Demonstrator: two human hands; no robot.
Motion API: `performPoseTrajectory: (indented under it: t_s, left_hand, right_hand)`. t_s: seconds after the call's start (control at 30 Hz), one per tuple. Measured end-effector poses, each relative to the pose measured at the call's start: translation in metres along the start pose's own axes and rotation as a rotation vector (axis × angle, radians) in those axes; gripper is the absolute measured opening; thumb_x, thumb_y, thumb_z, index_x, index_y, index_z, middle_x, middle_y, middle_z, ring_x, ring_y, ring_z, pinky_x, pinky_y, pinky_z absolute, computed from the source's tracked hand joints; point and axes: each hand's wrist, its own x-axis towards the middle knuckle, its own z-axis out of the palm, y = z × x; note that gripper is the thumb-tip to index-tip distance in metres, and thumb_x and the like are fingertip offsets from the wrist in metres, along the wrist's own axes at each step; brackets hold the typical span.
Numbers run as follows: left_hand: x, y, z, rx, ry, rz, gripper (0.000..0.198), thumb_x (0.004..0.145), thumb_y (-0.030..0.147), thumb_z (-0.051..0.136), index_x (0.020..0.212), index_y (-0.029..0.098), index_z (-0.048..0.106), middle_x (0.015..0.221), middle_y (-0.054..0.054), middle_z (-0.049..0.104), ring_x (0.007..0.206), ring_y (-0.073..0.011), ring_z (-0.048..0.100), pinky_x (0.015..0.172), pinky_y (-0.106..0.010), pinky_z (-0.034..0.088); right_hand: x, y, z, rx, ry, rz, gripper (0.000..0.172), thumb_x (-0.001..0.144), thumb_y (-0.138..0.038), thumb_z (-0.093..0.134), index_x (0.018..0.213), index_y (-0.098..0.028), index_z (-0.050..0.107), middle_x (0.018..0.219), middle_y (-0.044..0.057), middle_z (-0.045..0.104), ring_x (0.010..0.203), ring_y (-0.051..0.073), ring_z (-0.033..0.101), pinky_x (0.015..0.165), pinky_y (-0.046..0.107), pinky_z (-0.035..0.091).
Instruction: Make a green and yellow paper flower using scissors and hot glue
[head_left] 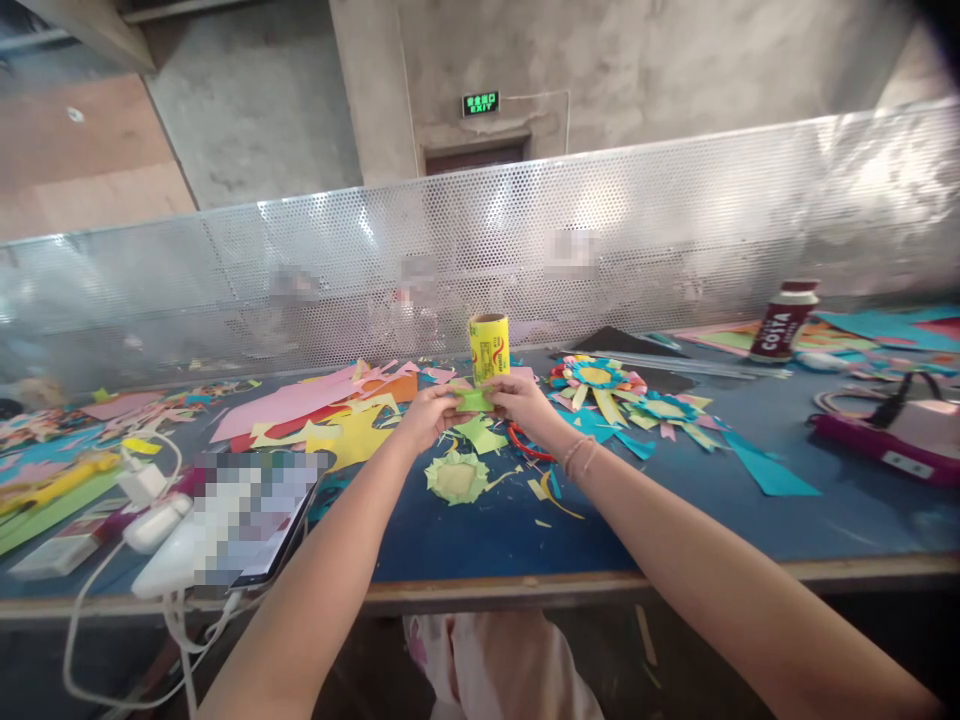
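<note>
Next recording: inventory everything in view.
Held paper: 1, green, centre
Roll: 1, yellow, just behind
Plain rosette: 1, green, front
Mixed rosettes: at least 2, multicoloured, right
Scraps: many, mixed, throughout
Bottle: 1, dark red, right
Power strip: at least 1, purple, right
Phone: 1, dark, left
Cables: several, white, left
Mesh: 1, silver, rear
Wall: 1, grey, background
Exit sign: 1, green, top
Table: 1, blue, underneath
Left hand: 1, bare, holding paper
Right hand: 1, bare, holding paper

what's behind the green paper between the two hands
A yellow cylinder stands behind the green paper, its upper part plainly visible. Its base is covered by the paper and the right hand, so cannot be seen.
</note>
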Motion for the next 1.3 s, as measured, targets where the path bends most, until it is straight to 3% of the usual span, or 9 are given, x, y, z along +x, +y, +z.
performPoseTrajectory:
  t_s: [0.2,0.3,0.47,0.67,0.83,1.07,1.13,1.23,1.3]
  left_hand:
    - [0.000,0.002,-0.002,-0.040,-0.023,0.046,0.015,0.069,0.007,0.050,0.075,0.009,0.063,0.074,-0.010,0.069,0.072,-0.0185,0.066,0.078,-0.035,0.052]
    - [0.000,0.000,0.000,0.049,0.013,0.139,0.005,0.069,0.013,0.059,0.072,0.010,0.061,0.073,-0.007,0.067,0.067,-0.0153,0.065,0.075,-0.033,0.052]
    - [-0.001,-0.003,0.008,0.236,0.081,0.287,0.021,0.062,0.013,0.070,0.080,0.014,0.058,0.068,-0.002,0.065,0.063,-0.0133,0.062,0.069,-0.032,0.053]
    - [0.002,-0.007,0.008,0.394,0.127,0.280,0.010,0.066,0.020,0.068,0.069,0.013,0.062,0.063,-0.002,0.062,0.062,-0.0133,0.060,0.065,-0.031,0.053]
    - [0.002,-0.004,0.003,0.506,0.135,0.272,0.014,0.065,0.025,0.070,0.068,0.013,0.065,0.061,-0.003,0.062,0.060,-0.0138,0.059,0.062,-0.030,0.051]
    - [0.003,0.000,0.002,0.417,0.082,0.264,0.022,0.056,0.029,0.077,0.062,0.013,0.063,0.056,0.000,0.060,0.053,-0.0106,0.056,0.058,-0.025,0.050]
    - [0.002,-0.001,0.001,0.335,0.089,0.218,0.021,0.058,0.028,0.075,0.062,0.013,0.061,0.056,0.000,0.060,0.052,-0.0101,0.056,0.058,-0.026,0.051]
    - [0.002,-0.002,-0.001,0.253,0.116,0.138,0.017,0.064,0.024,0.071,0.064,0.012,0.060,0.057,0.000,0.060,0.050,-0.0103,0.057,0.056,-0.026,0.051]
    - [0.004,-0.003,-0.004,0.226,0.144,0.116,0.015,0.066,0.023,0.070,0.068,0.012,0.061,0.057,0.000,0.061,0.048,-0.0101,0.057,0.054,-0.025,0.050]
  right_hand:
    - [-0.002,-0.005,0.003,0.052,0.008,-0.007,0.008,0.064,-0.020,0.056,0.066,-0.017,0.063,0.071,0.002,0.064,0.068,0.013,0.060,0.070,0.027,0.052]
    - [-0.003,-0.007,0.004,-0.086,-0.010,-0.078,0.010,0.065,-0.027,0.060,0.069,-0.017,0.061,0.067,0.001,0.061,0.065,0.012,0.058,0.067,0.027,0.051]
    - [-0.005,-0.009,0.006,-0.224,0.039,-0.178,0.021,0.063,-0.034,0.065,0.073,-0.019,0.055,0.064,-0.001,0.058,0.060,0.012,0.055,0.058,0.026,0.047]
    - [-0.001,-0.001,0.003,-0.381,0.005,-0.235,0.020,0.066,-0.037,0.060,0.068,-0.017,0.058,0.058,-0.001,0.056,0.055,0.011,0.049,0.053,0.025,0.040]
    - [0.004,0.004,-0.001,-0.439,0.045,-0.245,0.017,0.064,-0.033,0.062,0.063,-0.016,0.061,0.059,0.000,0.059,0.055,0.011,0.050,0.054,0.026,0.040]
    - [0.005,0.003,-0.005,-0.487,0.055,-0.215,0.017,0.064,-0.033,0.064,0.061,-0.016,0.064,0.057,0.001,0.060,0.053,0.012,0.051,0.052,0.026,0.043]
    - [0.004,0.003,-0.004,-0.496,0.016,-0.274,0.016,0.068,-0.032,0.062,0.072,-0.017,0.066,0.065,0.002,0.063,0.059,0.013,0.054,0.056,0.028,0.047]
    - [0.001,0.003,-0.004,-0.503,-0.118,-0.423,0.024,0.068,-0.027,0.062,0.092,-0.022,0.067,0.098,0.007,0.063,0.079,0.017,0.059,0.066,0.032,0.052]
    - [0.001,0.004,-0.004,-0.539,-0.185,-0.514,0.024,0.067,-0.024,0.064,0.090,-0.024,0.067,0.109,0.008,0.058,0.090,0.020,0.058,0.073,0.035,0.052]
